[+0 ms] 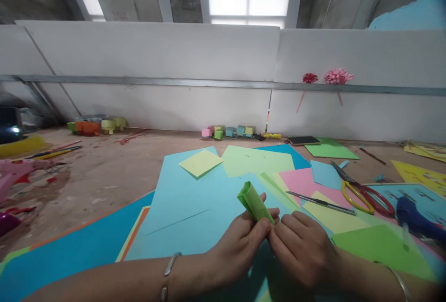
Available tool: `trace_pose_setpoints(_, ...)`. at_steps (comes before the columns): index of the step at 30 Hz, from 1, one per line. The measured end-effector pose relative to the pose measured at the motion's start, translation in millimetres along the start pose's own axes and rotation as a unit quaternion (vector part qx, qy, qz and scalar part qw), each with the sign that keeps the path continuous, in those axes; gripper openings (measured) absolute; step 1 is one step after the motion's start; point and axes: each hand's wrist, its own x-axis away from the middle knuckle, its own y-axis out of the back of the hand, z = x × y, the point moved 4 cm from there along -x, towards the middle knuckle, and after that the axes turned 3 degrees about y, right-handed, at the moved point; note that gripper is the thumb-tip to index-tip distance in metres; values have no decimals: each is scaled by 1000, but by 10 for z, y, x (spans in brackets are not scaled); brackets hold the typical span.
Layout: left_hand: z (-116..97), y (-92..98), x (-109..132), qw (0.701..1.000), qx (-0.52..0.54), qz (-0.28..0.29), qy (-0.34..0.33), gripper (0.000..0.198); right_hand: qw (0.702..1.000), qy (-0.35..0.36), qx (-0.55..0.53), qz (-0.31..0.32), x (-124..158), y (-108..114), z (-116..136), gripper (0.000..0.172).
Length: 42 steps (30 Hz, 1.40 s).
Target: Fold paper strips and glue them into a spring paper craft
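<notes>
A folded tube of green paper (256, 203) stands tilted up to the left, its hollow upper end showing. My left hand (239, 239) is closed round its lower part, the thumb pressed on the near side. Close against it, my right hand (303, 246) is curled, its thumb and forefinger pinched at the tube's lower end. The fingers there hide that end. Both hands are over a light blue sheet of paper (181, 204). Just to the right lie a craft knife (320, 203) and a pair of scissors (362, 190) with yellow and red handles.
Coloured sheets spread rightward, including a green sheet (381, 246) and a pink sheet (296, 181). A pale yellow square (201, 163) lies ahead. At far left is a pink glue gun (21, 169); at right, a dark blue tool (418, 220). Small paper blocks (230, 132) line the white wall.
</notes>
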Motion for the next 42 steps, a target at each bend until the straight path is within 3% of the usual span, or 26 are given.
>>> trace_pose_setpoints(5,-19,50,-36,997,-55,-1,-56,57,999,-29,-40,8,40,-51,-35,16)
trace_pose_setpoints(8,69,152,-107,992,-95,-28,-84,54,990,-93,-105,-34,44,45,-164,9)
trace_pose_setpoints(12,144,259,-131,961,-225,-45,-153,44,966,-188,-158,-86,3,259,-321,22)
trace_pose_setpoints(15,148,282,-88,944,-267,-18,-192,44,967,-176,-159,-97,-42,346,-305,26)
trace_pose_setpoints(19,82,273,-26,923,-302,-13,-240,48,969,-156,-176,-76,-30,297,-259,23)
trace_pose_setpoints(23,39,263,-51,919,-328,-39,-214,54,968,-153,-198,-16,15,201,-259,21)
trace_pose_setpoints(27,4,233,-80,919,-316,-39,-231,61,972,-158,-173,-13,40,187,-279,22)
trace_pose_setpoints(34,-71,192,-43,923,-304,-30,-234,41,967,-204,-152,-19,36,193,-357,23)
trace_pose_setpoints(42,-108,152,-55,938,-285,8,-197,36,971,-179,-159,-16,-6,229,-355,15)
